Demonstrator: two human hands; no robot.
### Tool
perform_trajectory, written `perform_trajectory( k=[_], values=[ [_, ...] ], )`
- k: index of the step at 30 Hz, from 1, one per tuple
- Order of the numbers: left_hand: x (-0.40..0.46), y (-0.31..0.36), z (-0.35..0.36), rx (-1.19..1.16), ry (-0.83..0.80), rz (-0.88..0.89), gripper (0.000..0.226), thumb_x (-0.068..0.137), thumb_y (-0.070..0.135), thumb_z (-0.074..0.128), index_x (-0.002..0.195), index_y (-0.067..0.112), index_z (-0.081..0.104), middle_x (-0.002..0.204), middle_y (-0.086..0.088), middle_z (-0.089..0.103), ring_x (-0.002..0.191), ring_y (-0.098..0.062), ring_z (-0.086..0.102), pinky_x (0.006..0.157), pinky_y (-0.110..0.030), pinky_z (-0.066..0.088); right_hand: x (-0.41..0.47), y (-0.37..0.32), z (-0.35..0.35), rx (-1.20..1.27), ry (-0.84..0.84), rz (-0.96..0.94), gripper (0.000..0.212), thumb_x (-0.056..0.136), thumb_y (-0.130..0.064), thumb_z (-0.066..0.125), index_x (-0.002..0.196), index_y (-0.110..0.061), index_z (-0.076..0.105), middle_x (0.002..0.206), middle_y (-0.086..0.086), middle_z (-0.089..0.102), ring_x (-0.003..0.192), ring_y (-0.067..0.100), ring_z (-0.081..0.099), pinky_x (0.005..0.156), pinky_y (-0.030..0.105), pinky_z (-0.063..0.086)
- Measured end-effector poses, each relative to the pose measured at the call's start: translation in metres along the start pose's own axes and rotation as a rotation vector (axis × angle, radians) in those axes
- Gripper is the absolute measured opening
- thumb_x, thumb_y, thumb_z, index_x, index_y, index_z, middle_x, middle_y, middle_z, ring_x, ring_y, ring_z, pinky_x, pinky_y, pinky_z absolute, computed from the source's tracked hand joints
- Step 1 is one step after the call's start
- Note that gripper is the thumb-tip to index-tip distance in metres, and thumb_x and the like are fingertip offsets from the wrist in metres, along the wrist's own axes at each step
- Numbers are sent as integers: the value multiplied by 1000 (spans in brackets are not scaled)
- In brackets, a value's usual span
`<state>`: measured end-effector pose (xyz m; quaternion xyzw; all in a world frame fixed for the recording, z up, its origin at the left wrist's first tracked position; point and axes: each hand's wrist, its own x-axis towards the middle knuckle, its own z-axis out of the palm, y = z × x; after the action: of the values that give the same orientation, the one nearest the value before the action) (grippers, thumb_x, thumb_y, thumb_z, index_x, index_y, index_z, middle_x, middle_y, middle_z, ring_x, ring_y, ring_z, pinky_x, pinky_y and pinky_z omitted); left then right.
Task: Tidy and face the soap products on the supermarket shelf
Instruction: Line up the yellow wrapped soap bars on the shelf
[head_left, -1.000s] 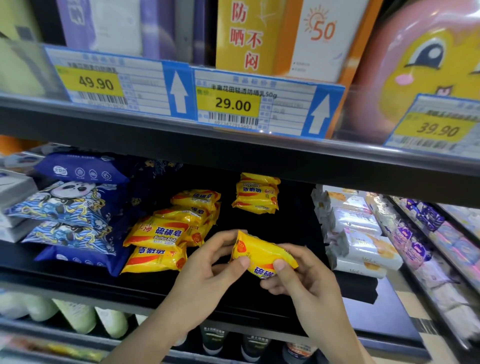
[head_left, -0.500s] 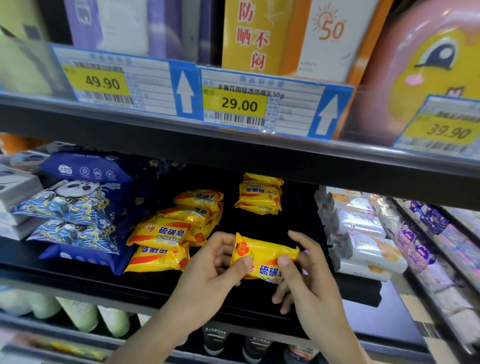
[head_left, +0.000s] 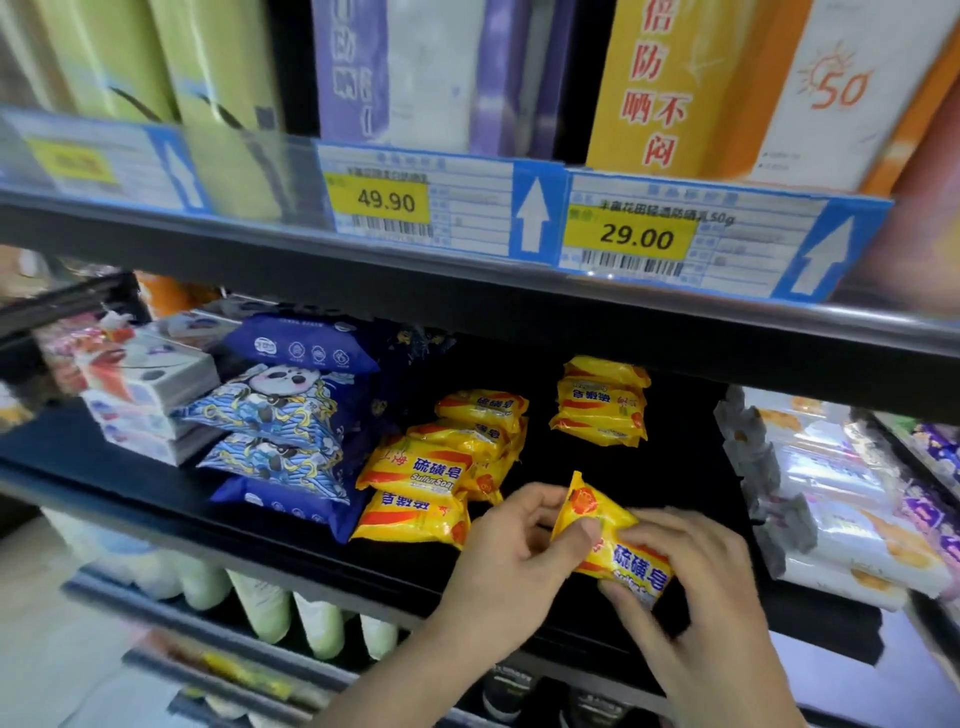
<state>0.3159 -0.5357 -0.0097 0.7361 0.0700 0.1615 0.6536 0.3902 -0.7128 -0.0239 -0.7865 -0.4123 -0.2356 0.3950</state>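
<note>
A yellow sulfur soap pack (head_left: 613, 540) is tilted just above the front of the black shelf (head_left: 322, 551), label facing me. My left hand (head_left: 514, 566) pinches its upper left end with the thumb on top. My right hand (head_left: 691, 587) grips its lower right end. To the left lies a loose stack of the same yellow soap packs (head_left: 431, 478), some with the label upside down. A smaller stack of yellow soap packs (head_left: 602, 402) sits further back on the shelf.
Blue panda-print packs (head_left: 280, 421) are piled left of the soaps, with white boxes (head_left: 150, 400) beyond them. White wrapped soap bars (head_left: 831, 499) line the right side. The upper shelf edge (head_left: 467, 291) carries price tags. Bottles (head_left: 260, 597) stand on the shelf below.
The view has shifted left and blurred. The held soap has tipped so its left end points up, and both hands have sunk slightly toward the shelf front.
</note>
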Motion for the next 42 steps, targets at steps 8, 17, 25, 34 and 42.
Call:
perform_trajectory(
  k=[8, 17, 25, 34, 42],
  values=[
    [-8, 4, -5, 133, 29, 67, 23, 108, 27, 50, 123, 35, 66, 108, 18, 74, 100, -4, 72, 85, -22, 58, 46, -11, -19, 231, -24, 295, 29, 85, -39, 77, 111, -44, 64, 115, -20, 65, 106, 5, 62, 87, 17, 47],
    [-18, -4, -20, 826, -17, 425, 32, 100, 31, 50, 129, 31, 62, 121, 15, 60, 112, -5, 52, 96, -25, 49, 156, -40, 40, 54, -417, 271, 24, 88, -49, 75, 99, -57, 55, 120, -22, 63, 104, 2, 59, 79, 14, 42],
    [-14, -13, -24, 850, -38, 452, 26, 96, 28, 53, 118, 29, 68, 117, 16, 57, 108, -8, 51, 90, -26, 50, 177, -51, 98, -53, -610, 227, 23, 93, -54, 65, 110, -52, 50, 114, -18, 52, 128, 24, 48, 107, 48, 45],
    [-12, -18, -20, 889, 14, 461, 19, 93, 32, 52, 106, 36, 66, 108, 22, 59, 100, 0, 48, 83, -18, 48, 169, -12, 74, 17, -307, 243, 14, 100, -45, 59, 112, -44, 66, 113, -25, 66, 112, 1, 58, 92, 17, 45],
    [-11, -20, -17, 920, 34, 460, 17, 91, 35, 50, 104, 40, 60, 105, 24, 58, 98, 1, 47, 80, -17, 47, 150, 61, 36, -368, -478, 338, 64, 90, -30, 72, 150, -29, 50, 152, 9, 46, 139, 34, 45, 115, 41, 40]
  ],
)
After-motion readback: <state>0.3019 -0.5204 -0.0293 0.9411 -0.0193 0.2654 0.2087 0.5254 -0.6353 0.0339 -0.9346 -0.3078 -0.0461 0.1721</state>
